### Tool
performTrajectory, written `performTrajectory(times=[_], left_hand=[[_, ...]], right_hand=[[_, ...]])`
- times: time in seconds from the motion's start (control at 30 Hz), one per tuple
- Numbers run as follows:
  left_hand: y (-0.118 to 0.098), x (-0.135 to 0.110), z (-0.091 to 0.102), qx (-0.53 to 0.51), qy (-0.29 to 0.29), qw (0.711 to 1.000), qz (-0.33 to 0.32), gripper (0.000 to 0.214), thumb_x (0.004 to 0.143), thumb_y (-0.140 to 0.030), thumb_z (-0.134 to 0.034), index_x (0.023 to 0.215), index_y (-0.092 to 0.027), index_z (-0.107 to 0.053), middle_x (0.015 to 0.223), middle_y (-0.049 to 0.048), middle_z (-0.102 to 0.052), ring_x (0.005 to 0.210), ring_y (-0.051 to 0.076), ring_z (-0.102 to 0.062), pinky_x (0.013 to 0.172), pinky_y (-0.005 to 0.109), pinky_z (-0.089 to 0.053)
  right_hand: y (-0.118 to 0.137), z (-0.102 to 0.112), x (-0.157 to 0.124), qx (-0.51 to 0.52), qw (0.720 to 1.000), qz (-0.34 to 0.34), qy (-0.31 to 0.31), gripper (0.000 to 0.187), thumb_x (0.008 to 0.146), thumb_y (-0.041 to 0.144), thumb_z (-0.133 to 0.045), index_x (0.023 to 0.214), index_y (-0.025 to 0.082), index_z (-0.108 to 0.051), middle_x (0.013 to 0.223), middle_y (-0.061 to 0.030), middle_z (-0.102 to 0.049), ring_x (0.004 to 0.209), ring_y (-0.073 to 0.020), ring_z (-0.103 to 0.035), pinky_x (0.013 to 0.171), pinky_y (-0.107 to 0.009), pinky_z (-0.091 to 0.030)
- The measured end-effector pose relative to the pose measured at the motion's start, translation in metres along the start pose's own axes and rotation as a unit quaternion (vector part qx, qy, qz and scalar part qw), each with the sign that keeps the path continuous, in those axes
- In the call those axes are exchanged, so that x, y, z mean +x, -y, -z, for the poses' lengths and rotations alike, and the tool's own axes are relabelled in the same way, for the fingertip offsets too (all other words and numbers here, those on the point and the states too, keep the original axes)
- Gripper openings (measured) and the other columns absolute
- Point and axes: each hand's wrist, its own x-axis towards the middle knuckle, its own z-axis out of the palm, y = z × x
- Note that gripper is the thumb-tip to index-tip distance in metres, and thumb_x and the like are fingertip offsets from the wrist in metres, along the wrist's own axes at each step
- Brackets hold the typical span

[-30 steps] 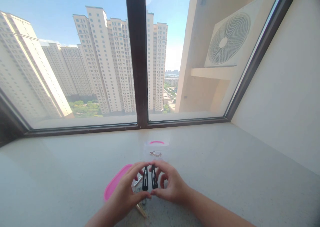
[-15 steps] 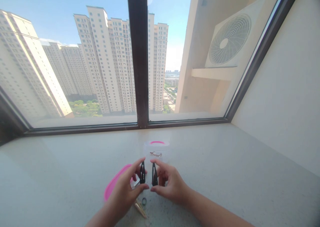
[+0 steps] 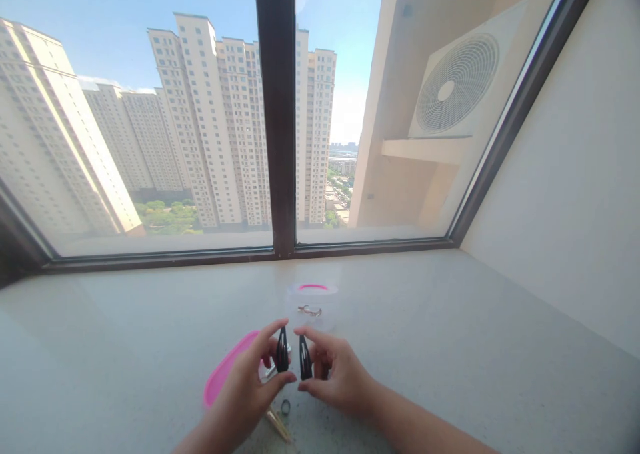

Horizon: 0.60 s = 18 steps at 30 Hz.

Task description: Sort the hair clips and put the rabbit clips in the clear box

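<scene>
My left hand (image 3: 245,381) pinches a black snap hair clip (image 3: 283,351) upright between thumb and fingertips. My right hand (image 3: 337,371) holds a matching black snap hair clip (image 3: 305,358) the same way, a small gap from the other. Behind them stands a transparent plastic box (image 3: 313,307) with a small metal hair accessory (image 3: 310,311) inside. A pink-rimmed lid (image 3: 220,381) lies under my left hand. Near it are a silver clip (image 3: 276,369), a small dark ring (image 3: 285,407) and a gold hair clip (image 3: 277,425).
Everything rests on a pale speckled stone window sill (image 3: 450,347). A dark window frame (image 3: 277,107) runs along its far edge, and a cream wall (image 3: 550,241) rises at the right. Tower blocks and an outdoor air-conditioning unit (image 3: 456,84) stand beyond the glass.
My hands have parted since a second ago, and the fingertips no longer arch together over the clips. Each hand still holds its clip. The small ring has come into view below them.
</scene>
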Motion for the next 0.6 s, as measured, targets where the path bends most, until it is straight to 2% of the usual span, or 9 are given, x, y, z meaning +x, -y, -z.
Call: performTrajectory(times=[0.6], left_hand=[[0.011,-0.002,-0.005,-0.032,0.028,0.999,0.027,0.065,0.066,-0.009,-0.064,0.126,-0.025,-0.047,0.073,-0.0035,-0.063,0.07,0.015,-0.058,0.07,0.026,-0.044]], right_hand=[[-0.002,-0.005,0.0,-0.016,0.999,-0.024,0.014,0.079,0.053,0.021,-0.083,0.127,0.024,-0.054,0.067,0.0053,-0.054,0.05,-0.0064,-0.043,0.047,-0.018,-0.034]])
